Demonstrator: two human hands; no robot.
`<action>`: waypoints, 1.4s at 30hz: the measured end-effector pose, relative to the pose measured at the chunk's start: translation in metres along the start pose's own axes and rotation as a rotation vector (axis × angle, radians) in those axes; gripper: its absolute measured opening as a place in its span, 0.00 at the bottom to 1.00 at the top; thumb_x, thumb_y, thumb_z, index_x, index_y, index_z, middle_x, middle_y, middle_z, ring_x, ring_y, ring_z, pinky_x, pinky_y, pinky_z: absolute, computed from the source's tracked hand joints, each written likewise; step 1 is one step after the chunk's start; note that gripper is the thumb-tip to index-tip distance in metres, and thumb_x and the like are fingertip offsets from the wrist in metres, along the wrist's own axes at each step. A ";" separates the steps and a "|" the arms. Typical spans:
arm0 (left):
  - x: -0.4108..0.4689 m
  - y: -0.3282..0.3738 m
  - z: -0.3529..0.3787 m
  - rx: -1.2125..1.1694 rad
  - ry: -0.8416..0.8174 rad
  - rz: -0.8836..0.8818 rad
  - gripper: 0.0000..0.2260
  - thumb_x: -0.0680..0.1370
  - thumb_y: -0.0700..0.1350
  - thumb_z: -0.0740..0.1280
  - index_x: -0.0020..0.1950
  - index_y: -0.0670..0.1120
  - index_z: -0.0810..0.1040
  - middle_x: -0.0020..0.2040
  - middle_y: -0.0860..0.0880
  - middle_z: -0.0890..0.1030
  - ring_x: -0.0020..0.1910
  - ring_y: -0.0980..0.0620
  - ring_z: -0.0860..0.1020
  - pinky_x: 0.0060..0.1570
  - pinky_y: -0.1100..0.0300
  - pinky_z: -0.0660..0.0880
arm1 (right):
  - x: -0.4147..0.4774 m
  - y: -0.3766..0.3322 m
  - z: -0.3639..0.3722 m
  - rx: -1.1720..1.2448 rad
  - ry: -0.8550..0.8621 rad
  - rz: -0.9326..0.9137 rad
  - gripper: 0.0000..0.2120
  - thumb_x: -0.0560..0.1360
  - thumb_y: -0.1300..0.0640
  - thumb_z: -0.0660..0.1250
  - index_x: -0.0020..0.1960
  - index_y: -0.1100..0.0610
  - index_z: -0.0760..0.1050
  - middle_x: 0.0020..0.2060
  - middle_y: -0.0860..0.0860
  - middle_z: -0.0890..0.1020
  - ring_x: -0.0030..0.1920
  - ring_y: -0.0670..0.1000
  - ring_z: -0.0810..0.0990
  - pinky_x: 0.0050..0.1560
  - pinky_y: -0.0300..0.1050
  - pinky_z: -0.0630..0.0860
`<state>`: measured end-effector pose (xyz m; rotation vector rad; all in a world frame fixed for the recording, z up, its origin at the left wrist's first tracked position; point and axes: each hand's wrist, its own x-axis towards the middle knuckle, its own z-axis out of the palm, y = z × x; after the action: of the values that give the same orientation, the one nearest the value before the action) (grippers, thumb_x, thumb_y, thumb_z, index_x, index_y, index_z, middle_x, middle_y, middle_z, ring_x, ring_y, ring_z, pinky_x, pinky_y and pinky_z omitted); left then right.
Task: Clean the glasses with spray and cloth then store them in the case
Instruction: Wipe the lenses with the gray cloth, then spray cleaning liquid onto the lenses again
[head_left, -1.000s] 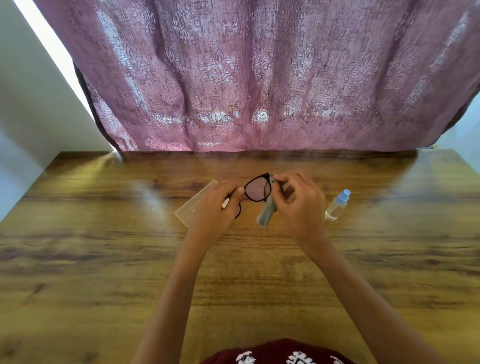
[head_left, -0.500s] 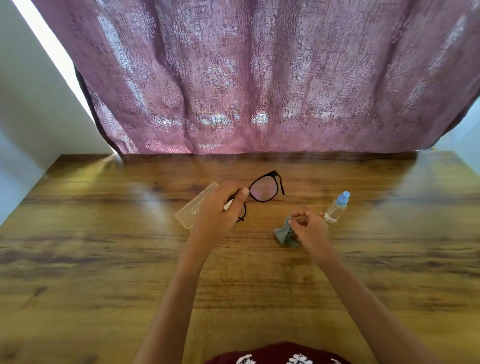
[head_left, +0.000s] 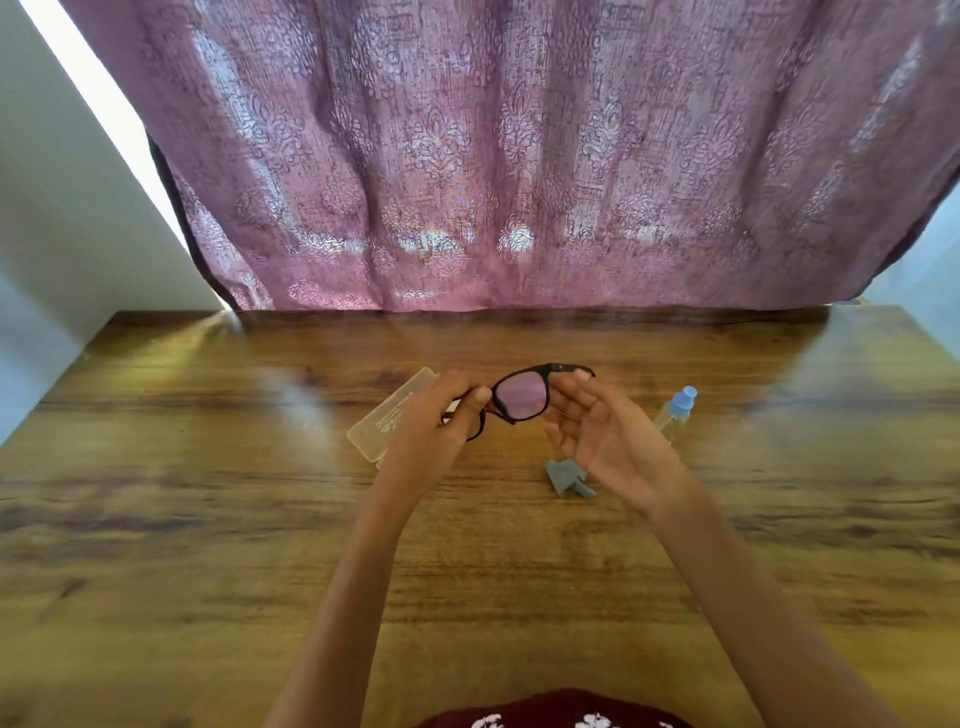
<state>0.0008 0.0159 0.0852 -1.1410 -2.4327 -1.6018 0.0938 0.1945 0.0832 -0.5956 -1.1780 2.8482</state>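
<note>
Black-framed glasses (head_left: 521, 399) are held above the wooden table (head_left: 208, 519), lenses facing me. My left hand (head_left: 436, 426) pinches their left side, covering the left lens. My right hand (head_left: 605, 436) is beside the frame's right end with fingers nearly straight; its fingertips are at the right temple hinge. The small grey cloth (head_left: 565, 477) lies crumpled on the table below my right hand. A clear case (head_left: 382, 423) lies flat behind my left hand, partly hidden. A small spray bottle (head_left: 675, 413) with a blue cap lies to the right.
A mauve patterned curtain (head_left: 519, 156) hangs along the table's far edge. Pale walls stand at the left and right. Bare wood stretches to both sides and toward me.
My right hand dropped the cloth on the table, then rose empty to the right end of the glasses. My left hand kept holding the glasses and tilted them slightly.
</note>
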 end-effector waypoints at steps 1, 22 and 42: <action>0.000 -0.001 0.000 0.008 -0.007 -0.002 0.17 0.80 0.38 0.63 0.41 0.61 0.69 0.39 0.70 0.75 0.40 0.69 0.72 0.42 0.75 0.65 | 0.000 -0.001 0.004 0.048 -0.018 -0.019 0.12 0.75 0.52 0.66 0.52 0.58 0.82 0.45 0.52 0.83 0.44 0.47 0.81 0.43 0.39 0.79; 0.008 0.000 0.006 0.485 0.126 0.054 0.06 0.73 0.45 0.73 0.49 0.49 0.83 0.44 0.50 0.84 0.38 0.50 0.79 0.36 0.68 0.64 | 0.015 0.009 0.041 -0.765 0.142 -0.591 0.05 0.71 0.60 0.74 0.47 0.57 0.84 0.43 0.50 0.86 0.46 0.48 0.85 0.48 0.41 0.80; 0.012 -0.030 0.021 0.188 0.341 -0.239 0.08 0.76 0.45 0.69 0.54 0.48 0.84 0.47 0.51 0.85 0.43 0.56 0.78 0.43 0.69 0.69 | 0.021 0.018 -0.094 -1.496 0.966 -1.057 0.18 0.72 0.58 0.71 0.60 0.61 0.73 0.56 0.59 0.74 0.55 0.59 0.74 0.53 0.58 0.72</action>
<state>-0.0179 0.0327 0.0561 -0.5165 -2.4879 -1.4348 0.1094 0.2488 0.0030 -0.7405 -2.0892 0.3822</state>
